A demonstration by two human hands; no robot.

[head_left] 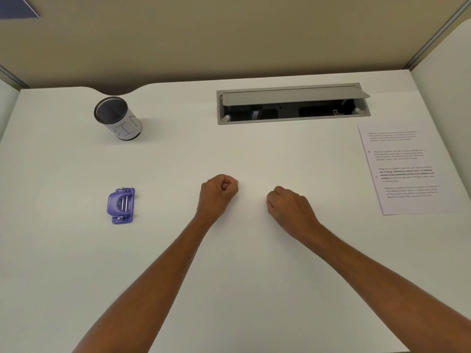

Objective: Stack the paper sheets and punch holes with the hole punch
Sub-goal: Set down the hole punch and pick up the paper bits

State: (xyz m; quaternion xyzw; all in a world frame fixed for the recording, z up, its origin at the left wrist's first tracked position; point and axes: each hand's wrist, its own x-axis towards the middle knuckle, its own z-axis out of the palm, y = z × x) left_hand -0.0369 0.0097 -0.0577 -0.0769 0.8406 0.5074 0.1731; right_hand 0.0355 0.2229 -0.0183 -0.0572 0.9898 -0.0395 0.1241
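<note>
While both fists rest on the white bench [254,149], the left hand [218,193] and right hand [289,207] each keep a closed, empty grip. A purple hole punch [121,205] lies well to the left of the left hand. Printed paper sheets [405,169] lie far right, apart from the right hand. A mesh cup [117,118] stands far left.

A white desk [229,250] fills the frame; beige partition walls [229,34] stand behind, with an open grey cable hatch [293,104] at upper right.
</note>
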